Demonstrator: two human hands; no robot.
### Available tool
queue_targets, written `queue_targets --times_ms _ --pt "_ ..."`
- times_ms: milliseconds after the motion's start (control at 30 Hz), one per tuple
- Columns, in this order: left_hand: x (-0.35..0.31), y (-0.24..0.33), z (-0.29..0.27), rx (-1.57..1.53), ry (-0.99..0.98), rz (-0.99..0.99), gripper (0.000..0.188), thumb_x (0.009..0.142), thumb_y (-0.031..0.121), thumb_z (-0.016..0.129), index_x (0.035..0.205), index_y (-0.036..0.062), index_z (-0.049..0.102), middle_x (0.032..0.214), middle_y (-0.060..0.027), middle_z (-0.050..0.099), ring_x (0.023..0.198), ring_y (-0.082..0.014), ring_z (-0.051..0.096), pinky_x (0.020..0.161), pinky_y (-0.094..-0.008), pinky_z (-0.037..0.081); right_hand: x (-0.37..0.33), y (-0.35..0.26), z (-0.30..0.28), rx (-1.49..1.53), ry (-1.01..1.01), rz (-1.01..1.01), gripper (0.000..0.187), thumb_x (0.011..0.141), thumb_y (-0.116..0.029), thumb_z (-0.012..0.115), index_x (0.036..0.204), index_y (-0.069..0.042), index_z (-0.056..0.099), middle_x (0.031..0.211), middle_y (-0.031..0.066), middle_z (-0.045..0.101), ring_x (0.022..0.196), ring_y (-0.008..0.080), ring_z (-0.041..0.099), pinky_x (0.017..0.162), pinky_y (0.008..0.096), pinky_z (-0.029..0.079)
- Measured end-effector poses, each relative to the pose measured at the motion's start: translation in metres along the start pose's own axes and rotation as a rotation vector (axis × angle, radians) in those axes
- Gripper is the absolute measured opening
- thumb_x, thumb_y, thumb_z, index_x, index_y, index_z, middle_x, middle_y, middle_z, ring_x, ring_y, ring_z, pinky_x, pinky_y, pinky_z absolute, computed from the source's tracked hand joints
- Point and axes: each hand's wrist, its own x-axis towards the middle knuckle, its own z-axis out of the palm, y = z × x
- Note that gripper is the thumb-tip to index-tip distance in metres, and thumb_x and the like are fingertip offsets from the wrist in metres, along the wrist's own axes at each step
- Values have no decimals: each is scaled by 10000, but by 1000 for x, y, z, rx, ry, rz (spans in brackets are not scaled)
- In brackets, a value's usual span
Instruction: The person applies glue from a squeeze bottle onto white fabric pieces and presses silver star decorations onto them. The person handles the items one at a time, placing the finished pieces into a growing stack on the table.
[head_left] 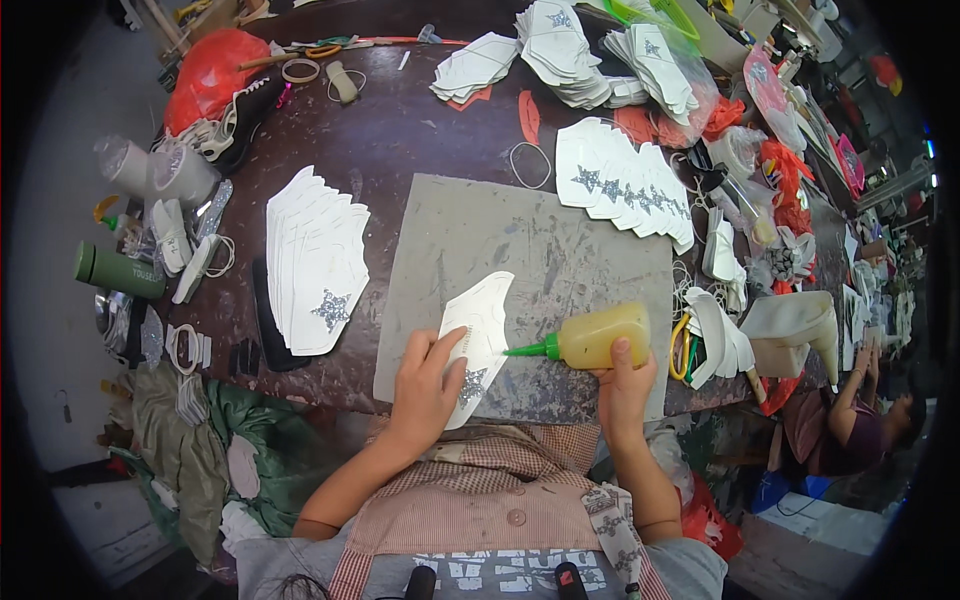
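A squeeze bottle point(605, 336) of yellowish liquid lies tilted on its side in my right hand point(627, 395), whose fingers wrap round its base. Its green nozzle points left, and the tip is at the right edge of a white shoe-upper piece point(484, 325); I cannot tell whether it touches. This piece, with a glittery silver star near its lower end, rests on a grey work mat point(440, 225). Flat across its left side lies my left hand point(420, 390), fingers stretched out and somewhat apart, pressing on the piece.
Left of the mat is a fanned stack of white star pieces point(310, 250); another fanned row point(625, 180) lies beyond its right corner. More piles point(560, 55) sit at the back. A green flask point(120, 270) is far left, a translucent container point(790, 325) right. Another person point(850, 420) is far right.
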Motion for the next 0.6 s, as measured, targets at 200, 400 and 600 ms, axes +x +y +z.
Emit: queue_targets --times_ms 200,400,600 --pt "-8 2 5 76 45 -19 405 850 21 671 1249 18 608 1004 -141 509 902 -296 551 786 -369 458 -12 7 -1 -79 21 -52 419 926 -327 706 1144 -1 558 981 43 620 809 106 597 659 228 489" --pt "-6 1 -1 288 21 74 527 852 29 672 1357 53 522 989 -155 532 892 -291 570 775 -360 461 -29 13 -8 -283 1 -121 423 918 -331 708 1143 1 573 995 40 619 875 120 585 736 252 492" --pt "39 5 -48 -201 -261 -157 820 847 -22 642 1543 93 222 774 -67 604 627 -169 555 636 -298 455 -16 -4 -39 396 -22 135 560 966 -457 577 1363 -78 460 1293 127 583 1153 285 614 953 457 551"
